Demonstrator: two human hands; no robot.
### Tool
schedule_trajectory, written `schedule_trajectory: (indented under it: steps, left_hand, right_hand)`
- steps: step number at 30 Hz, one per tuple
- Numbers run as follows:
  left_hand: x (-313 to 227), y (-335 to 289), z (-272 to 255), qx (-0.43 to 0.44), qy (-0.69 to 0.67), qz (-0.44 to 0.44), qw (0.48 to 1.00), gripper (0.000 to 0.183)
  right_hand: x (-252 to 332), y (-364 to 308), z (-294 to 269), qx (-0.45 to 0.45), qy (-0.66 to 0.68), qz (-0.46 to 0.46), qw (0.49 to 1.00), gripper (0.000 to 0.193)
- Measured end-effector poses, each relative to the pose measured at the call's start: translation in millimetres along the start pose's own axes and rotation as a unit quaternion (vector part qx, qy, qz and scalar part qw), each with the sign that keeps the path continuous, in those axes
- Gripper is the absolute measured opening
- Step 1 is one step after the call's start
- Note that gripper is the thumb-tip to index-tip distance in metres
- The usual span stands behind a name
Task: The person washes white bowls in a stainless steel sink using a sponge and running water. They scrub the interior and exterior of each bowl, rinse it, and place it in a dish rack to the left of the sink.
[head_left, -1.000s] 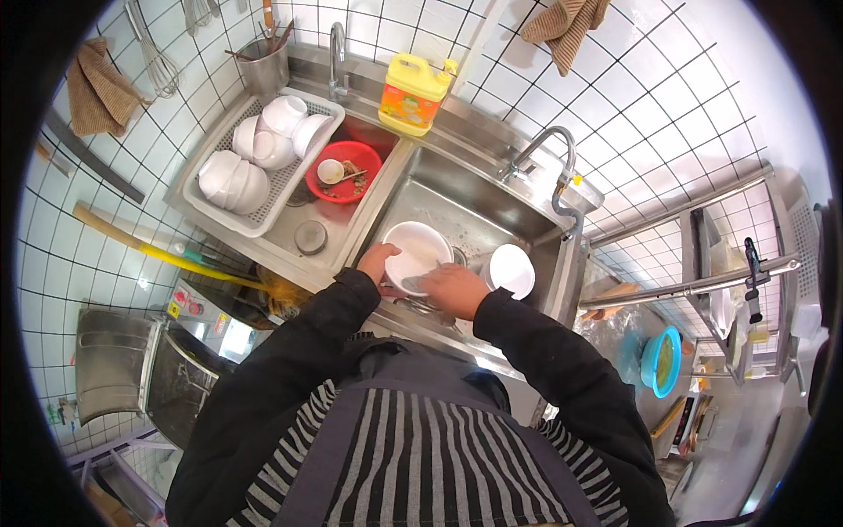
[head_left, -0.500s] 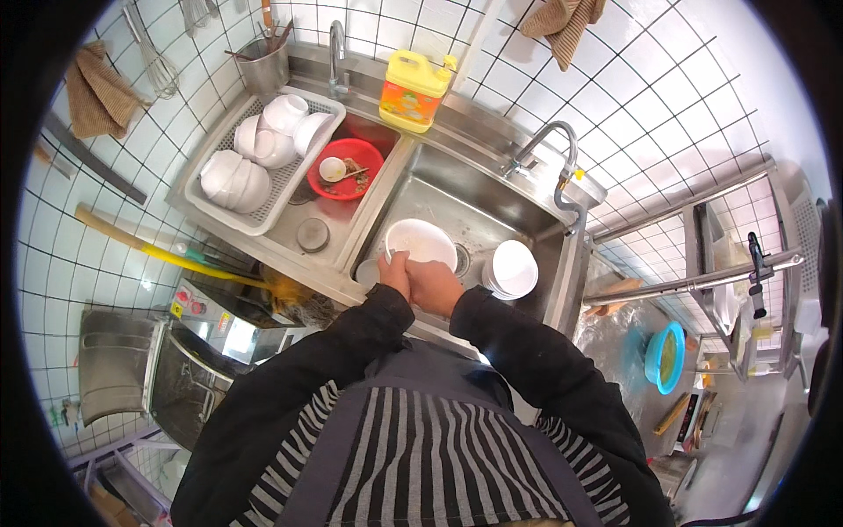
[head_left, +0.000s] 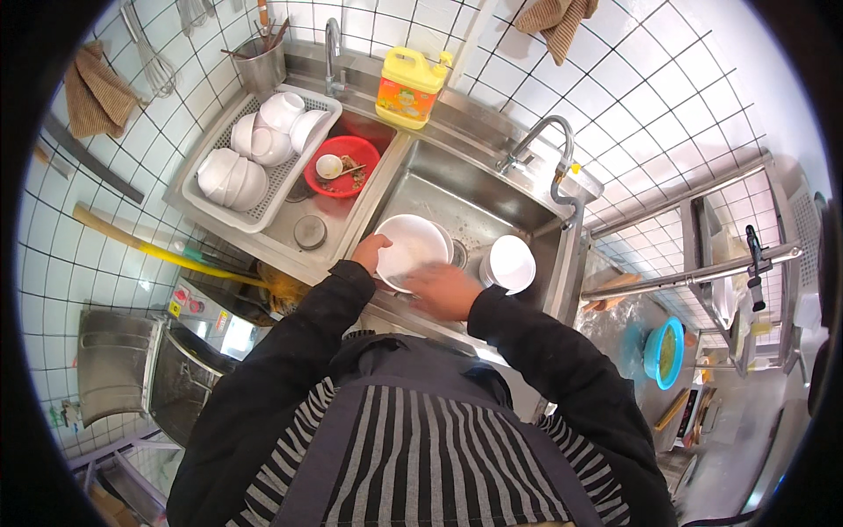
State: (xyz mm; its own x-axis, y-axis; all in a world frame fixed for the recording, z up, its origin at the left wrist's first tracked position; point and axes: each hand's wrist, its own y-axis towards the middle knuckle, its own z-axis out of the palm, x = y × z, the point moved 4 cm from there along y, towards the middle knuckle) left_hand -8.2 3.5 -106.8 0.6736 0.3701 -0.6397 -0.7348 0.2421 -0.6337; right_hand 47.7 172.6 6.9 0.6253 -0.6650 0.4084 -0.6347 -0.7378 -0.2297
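Observation:
A white bowl (head_left: 408, 241) is tilted above the right-hand sink (head_left: 439, 189), its inside turned up. My left hand (head_left: 371, 253) grips its left rim, thumb over the edge. At the bowl's near right side is my right hand (head_left: 443, 292), fingers reaching into it and smeared by motion. A greyish blur lies under those fingertips; I cannot make out whether it is a scrubber. Just behind the tilted bowl shows the edge of another white bowl (head_left: 450, 239). To the right of my right hand stand stacked white bowls (head_left: 512, 263) in the same sink.
In the left basin sits a red bowl (head_left: 369, 180) with scraps and a small cup. A white draining tray (head_left: 272, 206) of bowls lies beside it. Behind are a yellow jug (head_left: 408, 88), a faucet (head_left: 558, 127) and another faucet (head_left: 331, 53). A blue basin (head_left: 653, 355) stands far right.
My hands, close together at the bowl's near rim before, are now apart. The left has moved to the left rim, the right into the bowl. The bowl has shifted nearer and shows more inside.

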Motion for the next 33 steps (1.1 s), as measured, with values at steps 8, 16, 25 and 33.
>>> schedule_trajectory:
  steps: [8,16,25,33]
  left_hand:
    - [-12,-13,6,0.012,0.134,0.072,0.988,0.041]
    - [-1,-16,16,0.047,0.138,0.025,0.989,0.044]
    - [-10,-21,26,-0.083,0.089,0.043,0.992,0.074]
    - [-8,-23,33,-0.017,-0.039,0.055,0.998,0.060]
  right_hand:
    - [10,-8,0,0.019,0.115,-0.030,0.993,0.051]
    - [-23,-5,-4,-0.029,-0.278,-0.064,0.958,0.067]
    - [-21,3,28,0.011,0.070,0.126,0.990,0.059]
    - [-2,-3,-7,-0.103,0.123,0.028,0.987,0.064]
